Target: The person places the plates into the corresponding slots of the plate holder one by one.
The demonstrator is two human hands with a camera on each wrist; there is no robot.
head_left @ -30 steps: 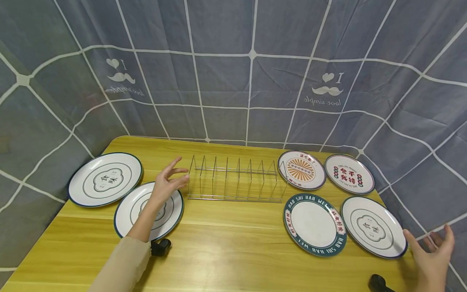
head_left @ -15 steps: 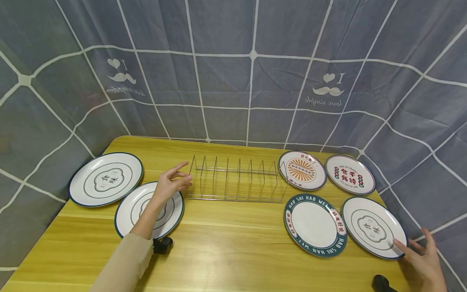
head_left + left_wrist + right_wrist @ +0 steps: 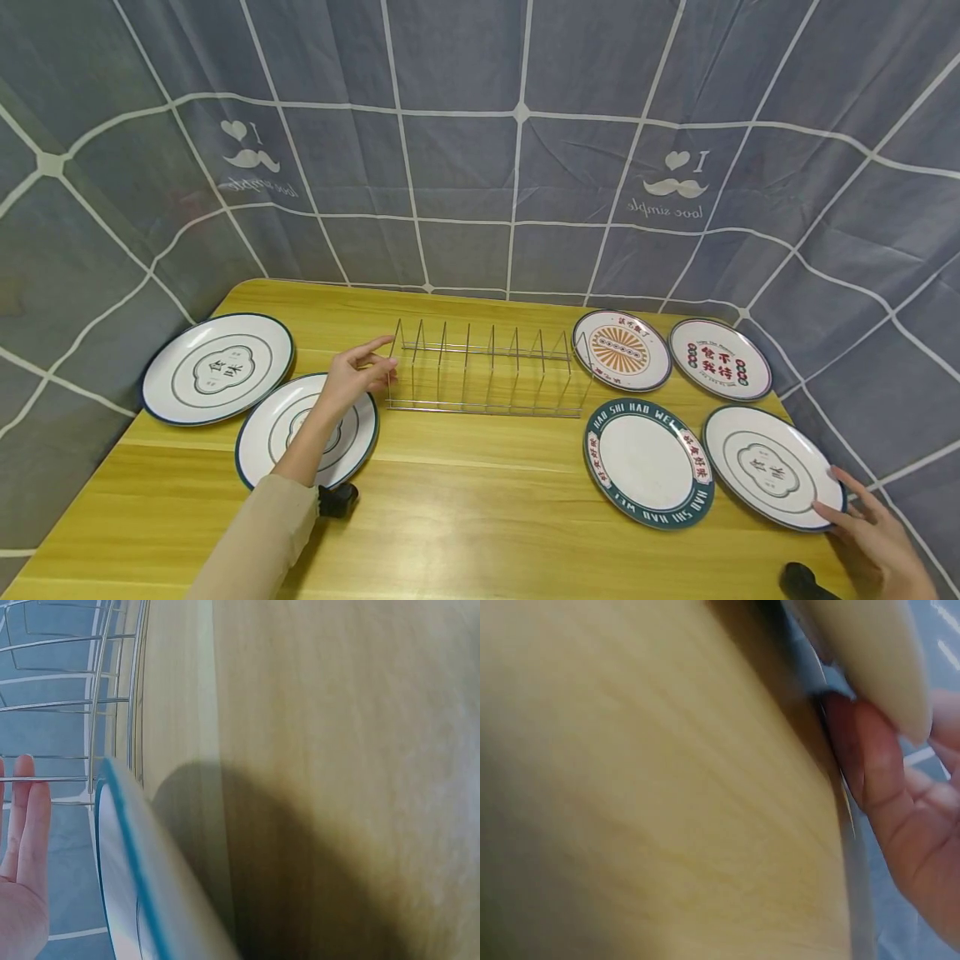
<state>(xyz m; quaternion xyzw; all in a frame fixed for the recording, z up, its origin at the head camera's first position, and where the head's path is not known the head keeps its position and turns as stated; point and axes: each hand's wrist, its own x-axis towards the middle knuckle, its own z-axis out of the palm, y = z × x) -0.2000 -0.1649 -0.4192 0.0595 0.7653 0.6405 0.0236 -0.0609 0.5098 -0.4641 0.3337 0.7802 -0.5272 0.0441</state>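
At the left end of the wire plate rack (image 3: 480, 408), my left hand (image 3: 351, 383) holds the end wire lightly between thumb and fingers. In the left wrist view, the fingers (image 3: 31, 832) meet that wire. At the table's right edge, my right hand (image 3: 873, 529) pinches the rim of a white plate (image 3: 765, 471) with a blue edge and a flower-shaped emblem. Its thumb lies on top, and other fingers are hidden beneath the rim. The right wrist view shows the plate's edge (image 3: 881, 667) between the digits. The rack's slots hold no plates.
Beside the gripped plate lies a green-rimmed plate (image 3: 648, 462). Behind them are a sunburst plate (image 3: 618, 350) and a red-lettered plate (image 3: 718, 358). Two blue-edged plates, one far left (image 3: 217, 368) and one under my left forearm (image 3: 352, 433), lie on the wooden table (image 3: 480, 517). Grid-patterned curtains surround it.
My right hand has moved left onto the plate and taken its rim; the plate has shifted slightly right. My left hand has come a little closer against the rack's end.
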